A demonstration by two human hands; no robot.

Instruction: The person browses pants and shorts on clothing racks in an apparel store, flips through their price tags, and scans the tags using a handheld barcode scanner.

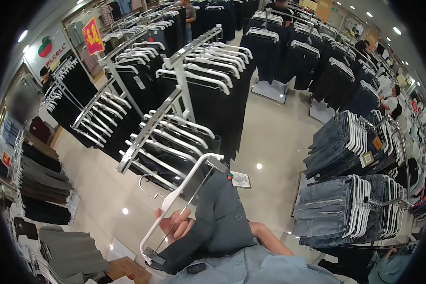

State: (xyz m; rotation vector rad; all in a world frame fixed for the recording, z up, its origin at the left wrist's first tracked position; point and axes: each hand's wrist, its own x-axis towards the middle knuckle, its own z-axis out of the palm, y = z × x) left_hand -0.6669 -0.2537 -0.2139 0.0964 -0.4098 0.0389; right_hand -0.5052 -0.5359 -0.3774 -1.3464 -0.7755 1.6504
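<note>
My left hand has its fingers curled around a white clothes hanger with a metal hook and a thin metal bar. Dark grey trousers hang from the hanger's two black clips, close against my light blue shirt. A white tag sticks out from their waist at the far end. My right forearm reaches in behind the trousers, and the cloth hides that hand and its fingers.
Just ahead stands a metal rack of black trousers on white hangers. Denim shorts hang at the right. Grey garments are at the lower left. Shiny floor runs between the racks. Other people stand farther off.
</note>
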